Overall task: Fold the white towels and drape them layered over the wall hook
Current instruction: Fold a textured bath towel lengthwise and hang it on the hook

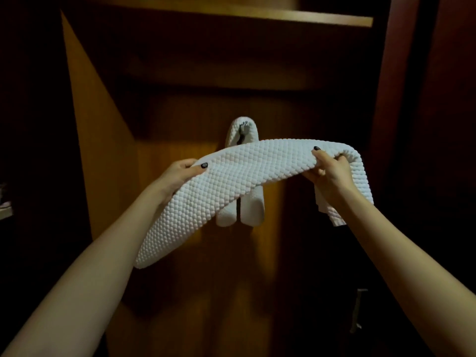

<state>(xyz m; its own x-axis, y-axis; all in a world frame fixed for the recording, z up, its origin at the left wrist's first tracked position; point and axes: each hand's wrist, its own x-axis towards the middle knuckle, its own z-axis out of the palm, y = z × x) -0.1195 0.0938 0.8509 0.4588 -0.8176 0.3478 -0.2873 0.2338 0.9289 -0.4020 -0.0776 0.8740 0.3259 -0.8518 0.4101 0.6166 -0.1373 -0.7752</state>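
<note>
- White towel, folded into a long band with a bumpy weave, is hanging in the air across the middle of the frame. It is sloping from upper right down to lower left, in front of the wooden back panel.
- Its left end is drooping beside the left forearm, and its right end is dropping behind the right wrist, which is hiding part of that edge.
- Left hand is gripping the band's upper edge left of centre. The thumb (dark nail) is lying on top and the fingers are hiding under the cloth.
- Right hand is pinching the band near its right bend, with the thumb on top and the fingers curling into the fold.
- Second towel is hanging over the hook at frame centre. The held band is covering its middle, so only the looped top and two lower ends are showing.
- Inside that loop the hook is showing only as a small metal glint, and its shape is hard to make out.
- Enclosing the hook and hung towel, a wooden recess is fading into darkness on both sides.
- Across the top, a shelf is running, and the frame is cutting off whatever is sitting on it.
- At the left edge, a pale ledge is peeking in, and what is lying on it is too dim to tell.
- At lower right, a blurred metal fitting is glinting (its kind is unclear).
</note>
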